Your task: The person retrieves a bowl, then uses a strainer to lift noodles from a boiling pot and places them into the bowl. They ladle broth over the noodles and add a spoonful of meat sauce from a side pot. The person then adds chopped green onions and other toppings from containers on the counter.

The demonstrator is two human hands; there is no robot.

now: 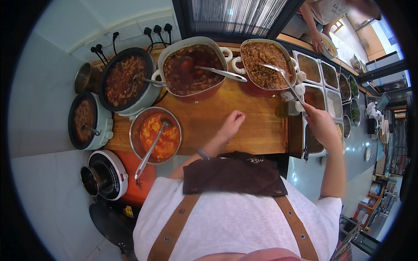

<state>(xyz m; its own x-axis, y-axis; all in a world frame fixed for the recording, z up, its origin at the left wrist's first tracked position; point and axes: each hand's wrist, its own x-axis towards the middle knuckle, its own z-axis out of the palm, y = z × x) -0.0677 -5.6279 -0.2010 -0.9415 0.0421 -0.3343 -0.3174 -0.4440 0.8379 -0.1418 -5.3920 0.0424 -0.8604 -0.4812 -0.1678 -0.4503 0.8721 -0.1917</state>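
My right hand [321, 125] is closed around the handle of a metal serving spoon [287, 80], whose bowl rests in minced, saucy food [264, 62] in a white-rimmed red pot [249, 85]. Loosely curled, my left hand [232, 125] hovers above the wooden counter [209, 114] and appears to hold nothing. Left of that pot stands a larger two-handled pot [192, 93] of dark red stew, a ladle [225, 73] lying across it. A steel bowl [132, 133] of tomato and egg, with its own ladle [150, 150], sits at the left of the counter.
Two electric pots [150, 94] [101, 120] with food stand at the left, near an induction cooker [119, 176]. Squeeze bottles [295, 107] and metal food trays [313, 98] line the right. Beyond the window opening, a person [315, 29] holds a bowl [328, 47].
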